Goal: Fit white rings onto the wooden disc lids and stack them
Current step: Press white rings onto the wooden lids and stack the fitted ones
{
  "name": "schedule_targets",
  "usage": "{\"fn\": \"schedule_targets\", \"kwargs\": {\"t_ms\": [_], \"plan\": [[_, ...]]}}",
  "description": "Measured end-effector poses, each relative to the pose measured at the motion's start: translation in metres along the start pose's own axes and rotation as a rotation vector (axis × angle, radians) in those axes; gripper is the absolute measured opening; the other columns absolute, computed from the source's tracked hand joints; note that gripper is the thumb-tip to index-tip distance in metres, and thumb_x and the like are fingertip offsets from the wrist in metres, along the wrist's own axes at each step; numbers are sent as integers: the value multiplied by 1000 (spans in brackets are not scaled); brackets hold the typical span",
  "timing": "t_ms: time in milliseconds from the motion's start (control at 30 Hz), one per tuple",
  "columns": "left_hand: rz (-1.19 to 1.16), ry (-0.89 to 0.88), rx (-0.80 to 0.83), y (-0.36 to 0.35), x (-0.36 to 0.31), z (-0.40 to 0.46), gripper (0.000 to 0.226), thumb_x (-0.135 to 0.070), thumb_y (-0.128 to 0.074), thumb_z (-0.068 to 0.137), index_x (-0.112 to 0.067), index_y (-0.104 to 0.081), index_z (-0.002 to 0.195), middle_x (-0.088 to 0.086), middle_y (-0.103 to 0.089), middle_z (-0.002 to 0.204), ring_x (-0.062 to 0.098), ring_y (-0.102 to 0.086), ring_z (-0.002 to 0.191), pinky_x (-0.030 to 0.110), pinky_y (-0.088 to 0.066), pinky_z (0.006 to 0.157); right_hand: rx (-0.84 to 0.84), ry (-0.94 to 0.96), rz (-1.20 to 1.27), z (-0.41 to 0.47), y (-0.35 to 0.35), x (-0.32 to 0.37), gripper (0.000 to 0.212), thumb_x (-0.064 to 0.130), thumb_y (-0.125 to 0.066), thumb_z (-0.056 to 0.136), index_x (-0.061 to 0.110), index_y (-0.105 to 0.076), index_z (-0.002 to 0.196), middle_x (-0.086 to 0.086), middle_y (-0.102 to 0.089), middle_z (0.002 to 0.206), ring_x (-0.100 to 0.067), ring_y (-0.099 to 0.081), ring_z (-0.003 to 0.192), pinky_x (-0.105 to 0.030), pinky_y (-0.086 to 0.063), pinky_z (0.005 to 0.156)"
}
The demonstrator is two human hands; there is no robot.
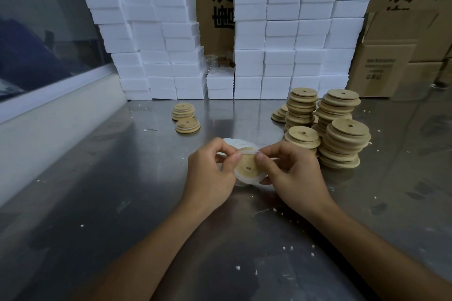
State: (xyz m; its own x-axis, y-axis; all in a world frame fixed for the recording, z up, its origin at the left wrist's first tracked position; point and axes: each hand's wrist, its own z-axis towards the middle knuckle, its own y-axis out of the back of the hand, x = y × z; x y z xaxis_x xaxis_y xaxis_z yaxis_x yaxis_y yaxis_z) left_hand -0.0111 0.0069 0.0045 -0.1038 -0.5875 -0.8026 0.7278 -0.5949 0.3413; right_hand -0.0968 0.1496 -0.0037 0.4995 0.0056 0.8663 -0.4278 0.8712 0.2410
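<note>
Seating a white ring [247, 178] on a wooden disc lid [247, 165], held just above the steel table [102, 190].

Pinching lid and ring between left hand [212, 171] and right hand [292, 173], thumbs working the rim, probably stretching the ring into its groove; keeping bare lids [342, 139] stacked at right within reach, and ringed lids [183, 111] stacked apart at left, presumably separating finished from unfinished.

Ringed stacks [185, 117] left, bare lid stacks [327, 127] right, boxes [281, 39] behind.
</note>
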Motion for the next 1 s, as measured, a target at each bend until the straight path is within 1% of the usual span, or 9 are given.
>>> {"fn": "schedule_targets", "kwargs": {"t_ms": [100,200,267,433,600,667,733,833,1000], "plan": [[-86,55,8,0,1,1,18,-9,-71,86,-19,-64,72,-5,-72,74,9,-71,70,44,-60,68,-3,-32,56,0,0,2,5,14,-74,87,10,-73,90,-1,-77,87,-13,-75,81,-33,-62,61],[-211,149,5,0,2,2,15,-6,-69,87,-14,-67,75,3,-74,77,19,-73,74,52,-59,73,-19,-86,153,1,0,4,7,10,-76,84,5,-74,88,-3,-78,85,-13,-75,79,-24,-59,58],[-254,191,0,0,2,2,13,-5,-69,87,-12,-67,76,6,-74,78,23,-73,75,54,-59,75,-22,-121,222,1,0,6,5,7,-76,83,4,-74,86,-1,-78,83,-13,-76,78,-22,-58,57],[-300,226,-6,0,2,2,15,-5,-70,87,-11,-66,74,11,-74,79,27,-73,77,55,-58,77,-1,-149,243,1,1,7,1,8,-74,84,7,-73,85,-2,-78,84,-16,-76,80,-28,-61,61],[-307,267,32,2,2,3,21,-5,-71,86,-17,-68,70,9,-75,78,26,-74,78,54,-58,78,40,-170,235,2,4,9,1,3,-72,85,3,-71,84,-5,-78,82,-19,-76,78,-27,-60,61],[-312,284,57,4,3,5,25,-4,-70,86,-20,-69,67,8,-75,77,26,-74,77,51,-60,77,65,-190,254,4,7,10,3,1,-71,85,-2,-70,85,-9,-78,81,-21,-76,77,-28,-61,61],[-323,294,97,7,3,6,28,-3,-70,86,-21,-69,64,5,-75,76,23,-74,76,45,-61,75,84,-218,278,5,10,12,3,-1,-71,84,-4,-69,84,-12,-77,81,-21,-76,77,-28,-61,62],[-323,290,146,11,4,9,27,-2,-70,85,-20,-69,65,4,-76,79,23,-74,77,39,-60,73,111,-253,303,6,13,14,5,-3,-70,84,-7,-68,84,-17,-76,84,-21,-76,76,-25,-60,63],[-217,230,194,20,6,13,15,-4,-73,84,-11,-69,71,4,-76,84,23,-74,77,47,-60,81,164,-267,271,7,18,13,14,0,-72,83,-13,-68,87,-18,-76,81,-17,-74,71,-19,-57,61]]}}
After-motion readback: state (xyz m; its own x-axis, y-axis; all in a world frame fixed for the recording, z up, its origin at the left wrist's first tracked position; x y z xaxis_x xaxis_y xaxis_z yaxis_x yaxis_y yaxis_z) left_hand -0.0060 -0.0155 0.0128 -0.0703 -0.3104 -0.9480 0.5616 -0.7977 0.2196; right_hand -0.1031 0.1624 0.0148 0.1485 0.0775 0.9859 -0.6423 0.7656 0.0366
